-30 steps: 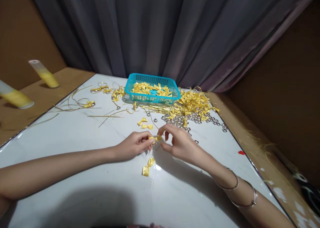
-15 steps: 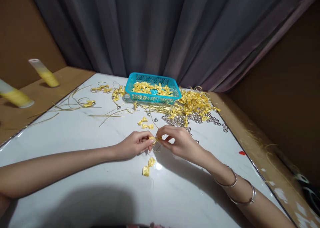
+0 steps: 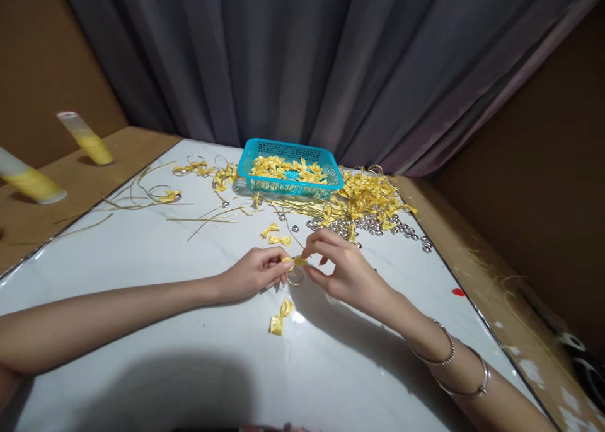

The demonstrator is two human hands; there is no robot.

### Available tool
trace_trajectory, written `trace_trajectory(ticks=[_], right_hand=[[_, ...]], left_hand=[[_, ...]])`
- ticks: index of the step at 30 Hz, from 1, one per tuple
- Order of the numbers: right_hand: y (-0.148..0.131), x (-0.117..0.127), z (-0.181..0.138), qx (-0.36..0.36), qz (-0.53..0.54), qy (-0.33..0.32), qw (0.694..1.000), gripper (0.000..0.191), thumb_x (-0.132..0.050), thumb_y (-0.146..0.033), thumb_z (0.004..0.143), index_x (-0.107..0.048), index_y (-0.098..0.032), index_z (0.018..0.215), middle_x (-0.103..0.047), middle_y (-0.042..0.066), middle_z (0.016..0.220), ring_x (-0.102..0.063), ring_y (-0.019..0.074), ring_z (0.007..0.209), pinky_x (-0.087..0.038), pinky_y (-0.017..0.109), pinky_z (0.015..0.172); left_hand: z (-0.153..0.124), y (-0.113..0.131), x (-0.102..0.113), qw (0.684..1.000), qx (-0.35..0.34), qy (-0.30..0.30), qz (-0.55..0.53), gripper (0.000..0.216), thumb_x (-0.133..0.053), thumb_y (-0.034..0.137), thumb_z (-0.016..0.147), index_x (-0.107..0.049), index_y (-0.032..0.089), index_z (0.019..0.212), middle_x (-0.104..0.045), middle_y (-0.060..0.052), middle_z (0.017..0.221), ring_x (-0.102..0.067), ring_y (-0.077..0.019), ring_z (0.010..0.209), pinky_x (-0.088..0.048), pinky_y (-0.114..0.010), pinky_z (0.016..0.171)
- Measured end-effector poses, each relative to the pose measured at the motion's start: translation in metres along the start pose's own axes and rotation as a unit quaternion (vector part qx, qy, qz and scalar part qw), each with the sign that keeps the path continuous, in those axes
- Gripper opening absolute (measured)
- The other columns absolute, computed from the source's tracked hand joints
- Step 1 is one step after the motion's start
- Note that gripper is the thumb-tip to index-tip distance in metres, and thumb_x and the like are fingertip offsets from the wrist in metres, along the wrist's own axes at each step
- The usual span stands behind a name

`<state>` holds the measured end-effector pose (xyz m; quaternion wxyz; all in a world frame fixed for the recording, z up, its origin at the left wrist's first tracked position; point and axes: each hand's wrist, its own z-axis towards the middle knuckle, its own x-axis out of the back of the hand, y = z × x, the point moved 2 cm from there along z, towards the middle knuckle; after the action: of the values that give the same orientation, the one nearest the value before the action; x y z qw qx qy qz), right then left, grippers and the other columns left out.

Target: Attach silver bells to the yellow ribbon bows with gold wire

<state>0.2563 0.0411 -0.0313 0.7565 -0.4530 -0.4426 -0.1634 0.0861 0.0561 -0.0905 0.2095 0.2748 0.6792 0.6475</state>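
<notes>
Between thumb and fingers, my left hand (image 3: 262, 269) pinches a small yellow ribbon bow (image 3: 299, 262) over the middle of the table. A thin gold cord loop (image 3: 295, 283) hangs beneath that bow, and a tiny silver spot shows at its centre. At the bow's right end is my right hand (image 3: 338, 262), thumb and index finger apart around the ribbon's edge. Nearer me, a loose yellow bow (image 3: 282, 317) lies on the white table (image 3: 227, 356). Two more bows (image 3: 278, 240) rest just beyond my hands.
A teal basket (image 3: 290, 192) holding yellow bows stands at the back. Right of it are a heap of corded bows (image 3: 368, 192) and silver beads (image 3: 378, 224). Gold cords (image 3: 208, 219) lie left. Yellow ribbon rolls (image 3: 89, 142) stand at far left; a red scrap (image 3: 458, 292) lies right.
My right hand has shifted slightly right, and more of the bow's right loop shows. My left hand keeps its pinch in the same place.
</notes>
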Motion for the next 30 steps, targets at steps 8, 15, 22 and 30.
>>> trace_trajectory(ticks=[8,15,22,30], right_hand=[[-0.003,-0.01,0.0,-0.086,-0.008,-0.031,0.996,0.003,-0.062,-0.013,0.073,-0.064,-0.015,0.074,-0.059,0.004,0.075,-0.052,0.0175,0.075,-0.04,0.029,0.066],[0.007,-0.001,0.005,-0.245,0.323,-0.101,0.908,0.008,-0.057,-0.012,0.071,-0.059,-0.018,0.067,-0.062,0.0,0.067,-0.056,0.0142,0.071,-0.042,0.027,0.069],[0.007,0.021,0.003,-0.227,0.431,-0.121,0.865,0.006,-0.061,-0.018,0.074,-0.064,-0.019,0.068,-0.065,0.003,0.086,-0.057,0.0158,0.085,-0.044,0.03,0.078],[0.007,0.024,0.003,-0.215,0.493,-0.143,0.831,0.008,-0.061,-0.018,0.076,-0.066,-0.019,0.069,-0.066,0.004,0.099,-0.058,0.0142,0.086,-0.046,0.027,0.07]], left_hand=[[-0.001,0.0,0.001,0.999,-0.006,0.019,0.03,0.028,-0.047,0.041,0.088,-0.053,0.015,0.079,-0.052,0.003,0.062,-0.04,-0.0069,0.047,-0.031,-0.02,0.045],[-0.001,0.005,0.002,0.994,-0.021,0.044,0.101,0.027,-0.046,0.039,0.088,-0.055,0.016,0.076,-0.055,0.002,0.062,-0.044,-0.0085,0.05,-0.033,-0.02,0.047],[-0.001,0.003,0.004,0.992,-0.02,0.05,0.118,0.026,-0.046,0.037,0.088,-0.054,0.016,0.075,-0.057,0.002,0.062,-0.044,-0.0085,0.05,-0.033,-0.02,0.047],[-0.001,0.004,0.003,0.991,-0.032,0.043,0.124,0.026,-0.046,0.036,0.088,-0.054,0.016,0.073,-0.055,0.003,0.061,-0.044,-0.0086,0.05,-0.033,-0.02,0.049]])
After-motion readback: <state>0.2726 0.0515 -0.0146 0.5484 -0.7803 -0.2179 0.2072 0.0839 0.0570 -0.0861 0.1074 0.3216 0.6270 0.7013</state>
